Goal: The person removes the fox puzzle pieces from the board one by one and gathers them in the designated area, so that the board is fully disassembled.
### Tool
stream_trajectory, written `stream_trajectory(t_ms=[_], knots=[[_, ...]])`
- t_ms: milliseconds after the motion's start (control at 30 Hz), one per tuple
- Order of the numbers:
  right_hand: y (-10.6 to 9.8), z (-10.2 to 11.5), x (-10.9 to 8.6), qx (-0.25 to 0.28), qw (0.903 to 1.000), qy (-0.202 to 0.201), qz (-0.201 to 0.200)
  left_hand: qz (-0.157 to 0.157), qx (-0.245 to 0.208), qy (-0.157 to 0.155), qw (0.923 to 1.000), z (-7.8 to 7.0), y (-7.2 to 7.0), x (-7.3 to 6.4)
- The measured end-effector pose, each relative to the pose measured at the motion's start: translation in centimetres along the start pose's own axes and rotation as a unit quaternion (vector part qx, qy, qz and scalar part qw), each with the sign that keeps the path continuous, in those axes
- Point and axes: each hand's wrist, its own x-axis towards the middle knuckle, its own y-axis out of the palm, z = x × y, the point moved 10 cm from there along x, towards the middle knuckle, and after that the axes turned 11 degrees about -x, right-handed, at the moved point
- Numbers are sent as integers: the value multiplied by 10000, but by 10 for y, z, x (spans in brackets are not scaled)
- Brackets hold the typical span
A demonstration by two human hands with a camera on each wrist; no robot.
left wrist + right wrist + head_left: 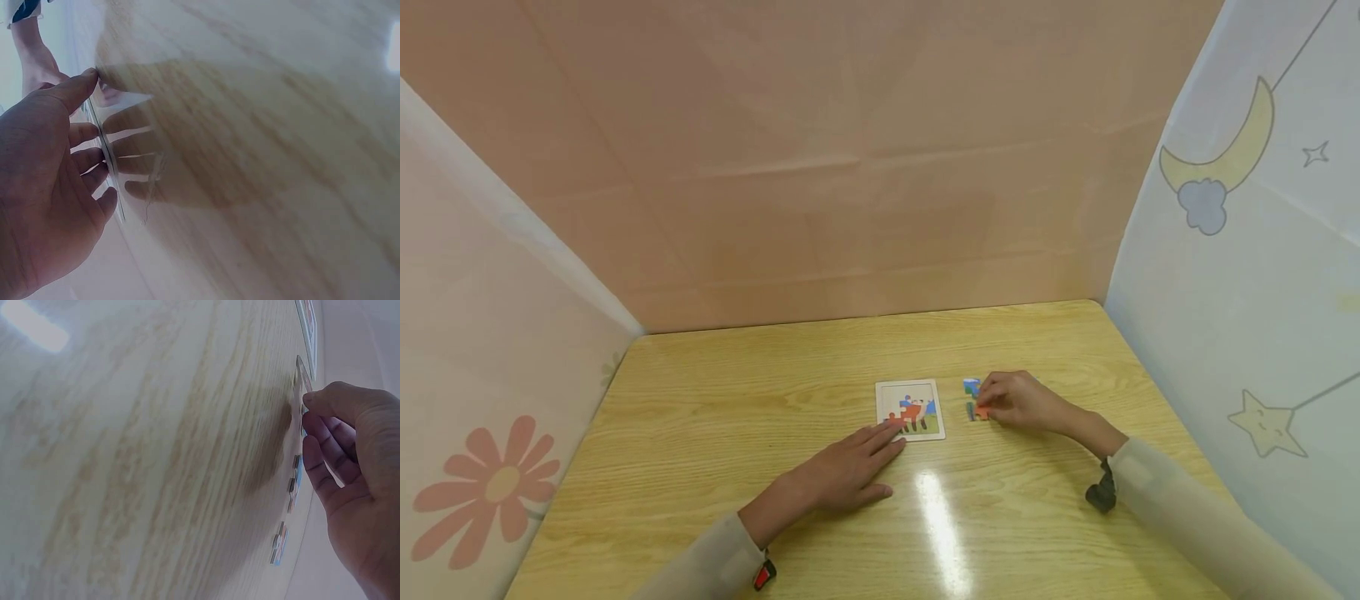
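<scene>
A small jigsaw board (910,385) with a white frame lies on the table, part of its picture filled with red, blue and green pieces. My left hand (853,467) rests with straight fingers over the board's lower left corner. To the right of the board, my right hand (1018,402) pinches a jigsaw piece (981,412) with orange and blue on it, between thumb and fingers. In the right wrist view this piece (302,372) tilts up from the table at the thumb tip. Another blue and green piece (972,386) lies just beyond, partly hidden by the fingers.
More loose pieces (280,545) lie on the table under and beside my right hand, mostly hidden in the head view. The wooden table (737,375) is bounded by an orange cloth (850,208) behind and patterned white cloths at both sides.
</scene>
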Motion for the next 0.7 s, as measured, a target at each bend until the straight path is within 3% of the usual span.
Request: stream_trajectory(t_ms=[467, 700], knots=[[6, -6, -1, 88, 9994, 221, 242, -8, 55, 64, 10000, 0, 0, 0], [6, -8, -2, 401, 9981, 360, 312, -83, 71, 67, 9999, -1, -2, 0]])
